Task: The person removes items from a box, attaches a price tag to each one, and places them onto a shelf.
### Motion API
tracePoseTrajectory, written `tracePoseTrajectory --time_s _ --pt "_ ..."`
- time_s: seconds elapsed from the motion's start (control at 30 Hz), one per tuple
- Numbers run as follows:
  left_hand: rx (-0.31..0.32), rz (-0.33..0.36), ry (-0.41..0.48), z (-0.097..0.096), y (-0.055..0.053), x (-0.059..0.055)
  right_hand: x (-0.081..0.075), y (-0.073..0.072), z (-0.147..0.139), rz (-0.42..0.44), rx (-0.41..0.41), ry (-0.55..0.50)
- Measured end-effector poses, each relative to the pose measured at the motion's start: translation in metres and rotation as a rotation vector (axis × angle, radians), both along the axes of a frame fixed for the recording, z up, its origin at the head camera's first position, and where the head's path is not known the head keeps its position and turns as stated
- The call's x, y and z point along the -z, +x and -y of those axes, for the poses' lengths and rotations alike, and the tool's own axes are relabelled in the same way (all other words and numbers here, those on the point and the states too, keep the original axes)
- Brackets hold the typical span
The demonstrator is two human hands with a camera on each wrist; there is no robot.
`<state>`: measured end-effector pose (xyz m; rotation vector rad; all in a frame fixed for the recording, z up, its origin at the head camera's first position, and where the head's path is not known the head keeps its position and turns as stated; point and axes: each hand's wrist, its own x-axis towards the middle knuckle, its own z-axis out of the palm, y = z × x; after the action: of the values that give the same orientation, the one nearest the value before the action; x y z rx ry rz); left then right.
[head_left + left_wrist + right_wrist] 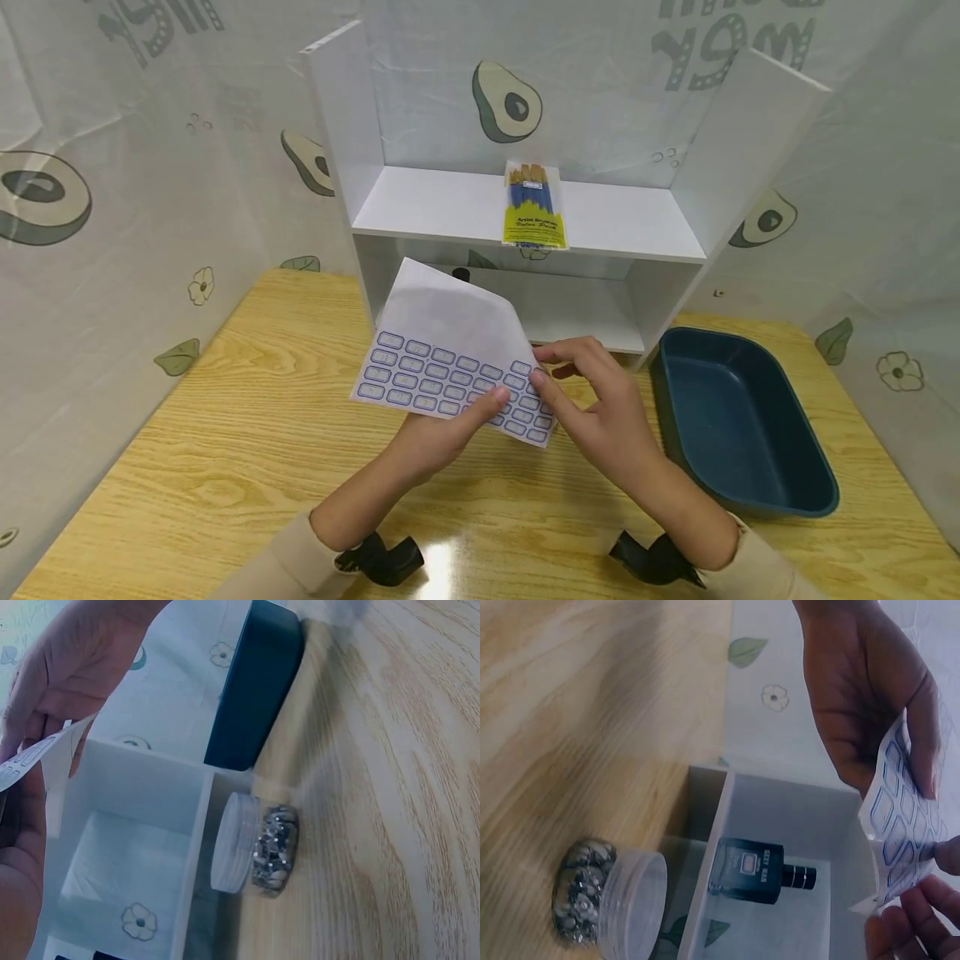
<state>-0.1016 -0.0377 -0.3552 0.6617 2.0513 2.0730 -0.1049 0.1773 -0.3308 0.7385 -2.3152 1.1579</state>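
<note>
A sheet of blue-bordered label stickers (450, 358) is held above the table, its blank upper part bent back. My left hand (438, 442) grips its lower edge, thumb on the printed face and the other fingers behind. At the right edge, my right hand (600, 408) pinches the sheet between thumb and fingers, as the right wrist view also shows. Whether a single label is lifting there I cannot tell. A pack of artist brushes (534, 208), bearing a small label, lies on the upper shelf. The right wrist view shows a dark bottle (748, 870) with a similar label.
A white shelf unit (442, 208) stands at the back of the table. Beside it on the right sits a dark teal bin (742, 417). A clear-lidded jar of metallic pieces (275, 851) stands in front of the shelf, hidden behind the sheet in the head view.
</note>
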Motion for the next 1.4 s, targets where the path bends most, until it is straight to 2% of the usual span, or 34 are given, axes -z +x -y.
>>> tracePoseTrajectory --time_s 0.17,0.43,0.67,0.87,1.03,1.23,1.4 --pt "0.001 -0.004 -0.026 0.001 0.001 0.0 0.001 0.003 0.002 0.005 -0.034 -0.044" --pt "-0.021 -0.023 -0.052 0.001 0.003 -0.001 0.004 0.006 0.007 -0.024 -0.027 -0.077" --pt "-0.041 -0.003 -0.05 0.002 0.003 0.0 0.007 0.007 0.01 -0.008 -0.029 -0.097" --pt "-0.119 -0.005 -0.057 0.002 0.002 -0.001 0.007 0.007 0.013 -0.013 0.01 -0.076" --pt "-0.186 -0.015 -0.002 0.002 0.001 -0.003 0.009 0.008 0.016 0.058 0.004 -0.113" --pt "-0.238 -0.01 -0.003 0.0 0.0 0.002 0.011 0.008 0.016 0.17 -0.051 -0.163" --pt "-0.234 -0.107 0.038 0.002 -0.002 0.004 0.012 0.008 0.012 0.294 -0.102 -0.221"
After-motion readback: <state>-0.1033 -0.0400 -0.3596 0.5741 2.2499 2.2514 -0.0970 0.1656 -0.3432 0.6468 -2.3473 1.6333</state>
